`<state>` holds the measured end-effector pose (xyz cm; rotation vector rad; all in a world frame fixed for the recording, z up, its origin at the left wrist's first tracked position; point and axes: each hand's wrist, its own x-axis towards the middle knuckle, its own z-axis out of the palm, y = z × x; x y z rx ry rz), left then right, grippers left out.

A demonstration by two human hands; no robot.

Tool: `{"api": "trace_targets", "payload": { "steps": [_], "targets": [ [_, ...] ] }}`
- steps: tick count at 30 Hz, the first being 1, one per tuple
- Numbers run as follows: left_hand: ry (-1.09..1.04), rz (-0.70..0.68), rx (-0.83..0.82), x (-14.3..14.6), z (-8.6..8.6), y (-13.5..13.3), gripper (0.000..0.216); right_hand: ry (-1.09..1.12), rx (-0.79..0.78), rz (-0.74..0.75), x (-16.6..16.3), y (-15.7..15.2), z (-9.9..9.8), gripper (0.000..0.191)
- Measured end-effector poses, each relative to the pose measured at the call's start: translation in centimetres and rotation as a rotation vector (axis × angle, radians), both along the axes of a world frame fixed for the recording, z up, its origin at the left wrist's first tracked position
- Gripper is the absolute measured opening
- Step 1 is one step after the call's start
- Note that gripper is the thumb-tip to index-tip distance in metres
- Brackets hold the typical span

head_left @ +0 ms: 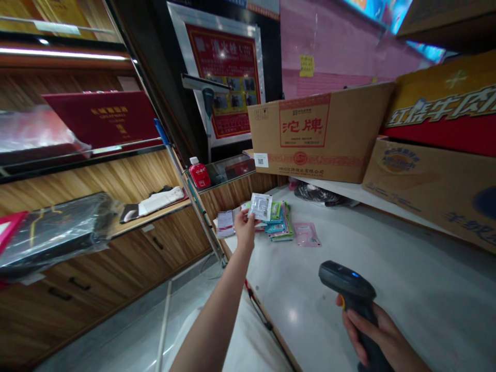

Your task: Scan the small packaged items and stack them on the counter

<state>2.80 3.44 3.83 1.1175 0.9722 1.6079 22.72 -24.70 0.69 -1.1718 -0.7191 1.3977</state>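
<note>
My left hand (245, 227) reaches out over the white counter (282, 289) and pinches a small silvery-white packet (261, 206) by its lower left edge. Beneath and behind that packet lies a pile of flat coloured packets (284, 227), green, blue and pink. A single pink packet (307, 234) lies flat just right of the pile. In my right hand (372, 328), closer to me, is a dark grey barcode scanner (344, 281) with a lit blue light on top. Fingers wrap round its handle, and its head points left.
Cardboard boxes (321, 134) stand along the counter's back and right. A red bottle (199, 173) with a white cap stands left of them. Long poles (186, 186) lean at the counter's left edge. Wooden shelves (147, 248) with boxed goods fill the left side.
</note>
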Motion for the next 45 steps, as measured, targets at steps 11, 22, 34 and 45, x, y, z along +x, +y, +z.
{"api": "trace_targets", "payload": {
  "steps": [11,22,34,45],
  "targets": [
    [0.683,0.314,-0.108,-0.9,1.2,3.9,0.026,-0.008,0.038,-0.003,1.4,0.3,-1.1,0.045],
    [1.176,0.365,-0.099,-1.1,2.1,2.3,0.032,-0.049,-0.016,-0.040,1.5,0.2,-0.6,0.045],
    [1.588,-0.373,0.566,10.4,-0.2,-4.7,0.021,-0.082,0.052,-0.226,3.0,1.4,0.2,0.042],
    [1.671,-0.369,0.262,13.4,-2.0,-7.3,0.025,-0.004,0.046,-0.271,2.9,1.4,0.7,0.042]
  ]
}}
